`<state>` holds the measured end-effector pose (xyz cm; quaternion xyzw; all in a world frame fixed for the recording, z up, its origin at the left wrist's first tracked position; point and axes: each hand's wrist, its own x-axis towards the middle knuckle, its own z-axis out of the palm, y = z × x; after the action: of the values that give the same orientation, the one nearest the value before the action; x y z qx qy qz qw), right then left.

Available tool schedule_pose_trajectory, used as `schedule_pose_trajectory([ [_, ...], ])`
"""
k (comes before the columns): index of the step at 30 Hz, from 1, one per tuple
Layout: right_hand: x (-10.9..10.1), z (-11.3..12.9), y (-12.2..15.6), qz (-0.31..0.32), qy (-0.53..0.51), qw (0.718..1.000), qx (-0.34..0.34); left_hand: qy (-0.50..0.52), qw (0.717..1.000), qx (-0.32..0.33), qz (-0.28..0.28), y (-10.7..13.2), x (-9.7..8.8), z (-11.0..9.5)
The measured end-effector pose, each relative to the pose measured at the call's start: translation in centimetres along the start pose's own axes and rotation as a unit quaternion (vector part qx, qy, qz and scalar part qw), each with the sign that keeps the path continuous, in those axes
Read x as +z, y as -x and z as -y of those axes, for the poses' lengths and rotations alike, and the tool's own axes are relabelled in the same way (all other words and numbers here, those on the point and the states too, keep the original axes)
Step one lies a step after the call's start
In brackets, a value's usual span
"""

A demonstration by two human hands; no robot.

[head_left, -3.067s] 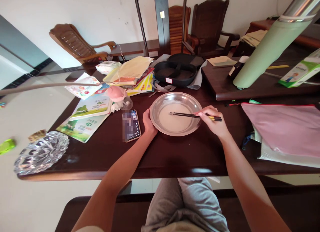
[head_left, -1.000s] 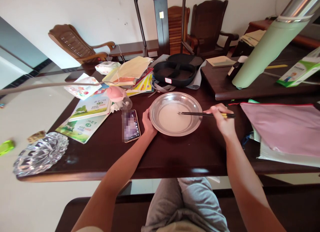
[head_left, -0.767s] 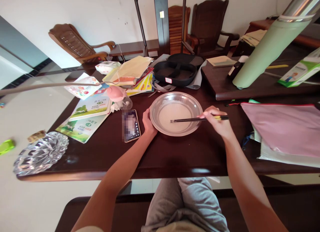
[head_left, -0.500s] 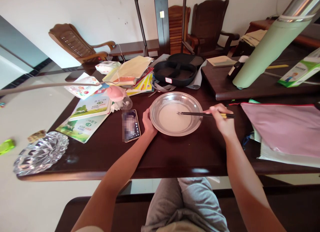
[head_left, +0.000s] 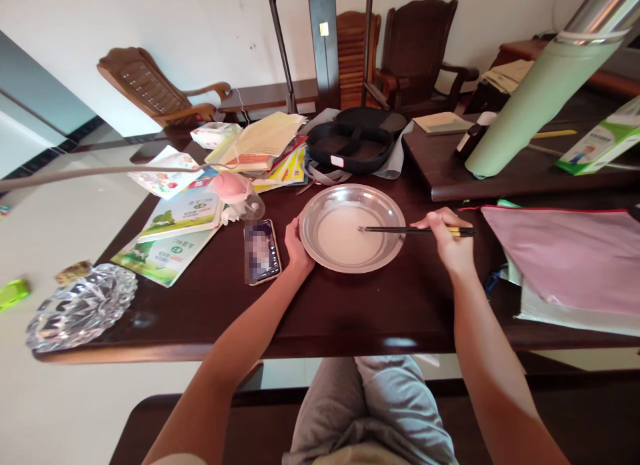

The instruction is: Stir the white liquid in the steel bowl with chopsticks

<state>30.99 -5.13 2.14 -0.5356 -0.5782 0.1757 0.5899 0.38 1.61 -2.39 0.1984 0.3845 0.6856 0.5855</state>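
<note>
A round metal bowl (head_left: 353,263) rests on the dark wooden table, with a pale, milky liquid (head_left: 345,241) in it. My left hand (head_left: 299,245) grips the bowl's left rim, its thumb against the side and the other fingers partly hidden. In my right hand (head_left: 447,235), fingers closed, is a pair of dark chopsticks (head_left: 400,231) with gold-coloured ends. They lie nearly level across the bowl's right rim, tips in the liquid near the middle. Just left of my left hand lies a phone (head_left: 263,251) with a lit screen.
Booklets (head_left: 183,215), a pink-lidded bottle (head_left: 233,188) and a glass dish (head_left: 87,308) are on the left. Behind the bowl sits an open black case (head_left: 350,148). On the right are a pink zip pouch (head_left: 575,251) and a tall green flask (head_left: 540,105).
My right hand and the chopsticks have shifted slightly to the right, the tips still in the liquid. My left hand and the bowl have stayed in place.
</note>
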Motion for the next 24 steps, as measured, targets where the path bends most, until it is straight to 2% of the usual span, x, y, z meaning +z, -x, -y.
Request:
schedule_pose_trajectory([
  [2,-0.3,-0.2,0.2,-0.010,-0.042,0.999,0.018,-0.003,1.000,0.003,-0.005,0.1,0.1,0.0],
  [4,0.0,-0.1,0.4,0.027,-0.058,0.998,0.024,-0.002,1.000,0.005,-0.011,0.1,0.1,0.0],
  [7,1.1,0.4,0.5,0.098,-0.017,0.995,0.003,0.002,1.000,0.003,-0.009,0.0,0.1,0.0],
  [9,1.5,0.6,0.4,0.113,0.010,0.993,-0.017,0.001,1.000,0.002,-0.007,0.0,0.1,0.1],
  [12,0.9,0.4,0.1,0.066,0.018,0.997,-0.021,-0.002,1.000,0.004,-0.004,-0.1,0.0,0.1],
  [14,0.2,0.1,0.0,0.013,-0.004,1.000,-0.005,-0.004,1.000,0.006,-0.001,-0.1,0.0,0.1],
  [16,-0.2,-0.1,0.1,-0.006,-0.044,0.999,0.014,-0.002,1.000,0.005,-0.002,-0.1,0.0,0.0],
  [18,0.0,-0.1,0.3,0.028,-0.066,0.997,0.025,0.003,1.000,0.002,-0.007,0.0,0.1,0.0],
  [21,1.0,0.2,0.4,0.100,-0.030,0.994,0.001,0.009,1.000,-0.001,-0.011,0.1,0.3,-0.1],
  [24,1.5,0.3,0.1,0.108,0.014,0.993,-0.036,0.012,1.000,-0.003,-0.011,0.2,0.4,-0.2],
])
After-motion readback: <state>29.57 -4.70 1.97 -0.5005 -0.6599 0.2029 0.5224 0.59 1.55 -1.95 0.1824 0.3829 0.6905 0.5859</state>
